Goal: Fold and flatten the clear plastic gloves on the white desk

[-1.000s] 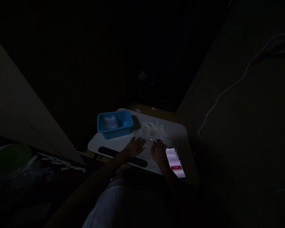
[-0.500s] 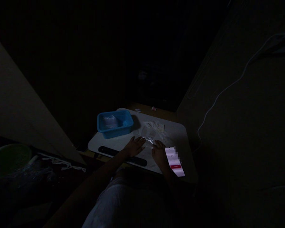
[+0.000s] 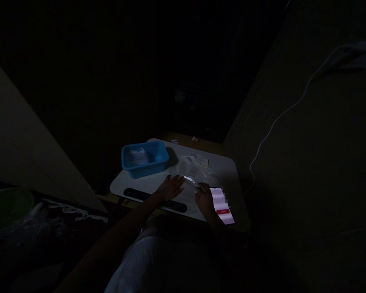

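The room is very dark. My left hand point(image 3: 170, 188) lies flat on the small white table point(image 3: 228, 171), fingers stretched out, resting on the edge of a clear plastic bag point(image 3: 190, 181). My right hand point(image 3: 205, 198) is beside it, fingers curled on the same bag's other side. A lit phone point(image 3: 222, 205) lies just right of my right hand. More clear bags and small packets point(image 3: 198, 165) lie beyond my hands.
A blue plastic tub point(image 3: 144, 158) with clear packets inside stands at the table's back left. A dark long strip point(image 3: 154, 199) runs along the near table edge. A white cable point(image 3: 280, 118) hangs down the wall at right. A greenish bowl point(image 3: 9, 205) sits at far left.
The view has shifted slightly. My right hand has curled its fingers and drawn a little toward me on the bag; my left hand stays flat.
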`<action>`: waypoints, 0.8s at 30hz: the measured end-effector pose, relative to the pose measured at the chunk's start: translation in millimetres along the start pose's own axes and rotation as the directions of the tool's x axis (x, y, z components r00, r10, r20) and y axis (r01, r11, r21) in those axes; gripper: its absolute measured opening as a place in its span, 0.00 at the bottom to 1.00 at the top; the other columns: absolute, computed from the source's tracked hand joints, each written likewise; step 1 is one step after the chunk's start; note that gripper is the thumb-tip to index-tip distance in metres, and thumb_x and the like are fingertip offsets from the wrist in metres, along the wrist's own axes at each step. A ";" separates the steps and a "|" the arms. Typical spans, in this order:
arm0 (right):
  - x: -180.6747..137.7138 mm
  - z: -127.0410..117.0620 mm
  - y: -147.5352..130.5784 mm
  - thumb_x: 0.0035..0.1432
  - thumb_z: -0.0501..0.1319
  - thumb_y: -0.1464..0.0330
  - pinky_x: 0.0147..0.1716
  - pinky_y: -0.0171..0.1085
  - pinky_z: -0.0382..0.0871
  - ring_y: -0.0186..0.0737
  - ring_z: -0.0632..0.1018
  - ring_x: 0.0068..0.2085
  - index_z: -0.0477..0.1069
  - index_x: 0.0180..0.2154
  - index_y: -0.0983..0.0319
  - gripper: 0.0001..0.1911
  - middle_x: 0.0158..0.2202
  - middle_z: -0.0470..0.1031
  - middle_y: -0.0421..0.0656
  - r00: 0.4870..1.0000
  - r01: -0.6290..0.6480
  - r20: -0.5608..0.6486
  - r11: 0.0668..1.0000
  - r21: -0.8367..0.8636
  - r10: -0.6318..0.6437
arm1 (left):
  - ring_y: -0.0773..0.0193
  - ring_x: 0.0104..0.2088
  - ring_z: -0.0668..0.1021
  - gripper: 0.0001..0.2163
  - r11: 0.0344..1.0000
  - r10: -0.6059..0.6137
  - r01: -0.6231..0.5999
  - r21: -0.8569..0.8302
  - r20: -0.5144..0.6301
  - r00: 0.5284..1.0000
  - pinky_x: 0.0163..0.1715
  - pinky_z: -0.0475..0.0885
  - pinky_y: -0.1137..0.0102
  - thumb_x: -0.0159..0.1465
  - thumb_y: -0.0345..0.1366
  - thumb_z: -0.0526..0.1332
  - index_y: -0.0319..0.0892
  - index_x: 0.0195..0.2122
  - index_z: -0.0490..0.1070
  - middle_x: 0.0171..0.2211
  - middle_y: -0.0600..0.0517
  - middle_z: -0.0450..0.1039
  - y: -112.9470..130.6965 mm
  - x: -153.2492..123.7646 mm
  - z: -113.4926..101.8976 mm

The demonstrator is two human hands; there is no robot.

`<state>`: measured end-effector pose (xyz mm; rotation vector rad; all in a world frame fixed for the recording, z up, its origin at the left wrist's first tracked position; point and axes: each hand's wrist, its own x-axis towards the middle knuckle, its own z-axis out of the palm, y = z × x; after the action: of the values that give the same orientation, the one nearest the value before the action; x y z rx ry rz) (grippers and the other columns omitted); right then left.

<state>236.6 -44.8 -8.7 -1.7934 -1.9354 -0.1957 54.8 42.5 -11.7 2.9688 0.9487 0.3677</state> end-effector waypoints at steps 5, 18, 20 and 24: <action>0.8 5.3 3.9 0.48 0.47 0.78 0.51 0.42 0.56 0.41 0.63 0.50 0.67 0.45 0.65 0.21 0.47 0.67 0.47 1.000 0.020 0.001 1.000 -0.001 -0.020 | 0.57 0.56 0.56 0.22 1.000 0.010 -0.010 -0.004 -0.007 1.000 0.52 0.47 0.55 0.63 0.44 0.40 0.46 0.57 0.49 0.57 0.49 0.53 -0.3 0.4 0.5; 24.0 8.0 -2.1 0.56 0.45 0.70 0.54 0.42 0.46 0.39 0.57 0.57 0.62 0.49 0.68 0.20 0.53 0.62 0.48 0.983 0.126 0.144 0.988 -0.087 -0.113 | 0.58 0.57 0.53 0.22 1.000 0.011 -0.011 0.010 0.023 1.000 0.52 0.46 0.55 0.64 0.44 0.39 0.46 0.58 0.47 0.58 0.49 0.49 1.5 -0.7 -3.5; 23.0 9.5 -1.5 0.56 0.45 0.70 0.53 0.42 0.46 0.39 0.57 0.57 0.63 0.49 0.68 0.20 0.53 0.62 0.48 0.986 0.099 0.147 0.991 -0.094 -0.085 | 0.58 0.57 0.54 0.22 1.000 0.013 -0.014 0.011 0.024 1.000 0.52 0.47 0.55 0.64 0.44 0.39 0.46 0.58 0.47 0.58 0.49 0.49 1.8 -0.7 -4.3; 21.3 9.7 -1.3 0.56 0.46 0.71 0.52 0.42 0.47 0.39 0.57 0.56 0.63 0.48 0.68 0.19 0.52 0.63 0.48 0.988 0.084 0.135 0.992 -0.096 -0.070 | 0.58 0.57 0.54 0.21 1.000 0.021 -0.021 0.022 0.009 1.000 0.52 0.47 0.55 0.64 0.44 0.39 0.46 0.57 0.49 0.58 0.49 0.51 1.9 -1.0 -4.0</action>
<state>232.6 -21.7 -7.4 -1.8390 -2.1241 -0.2099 54.2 40.1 -7.8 3.0002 0.9276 0.3463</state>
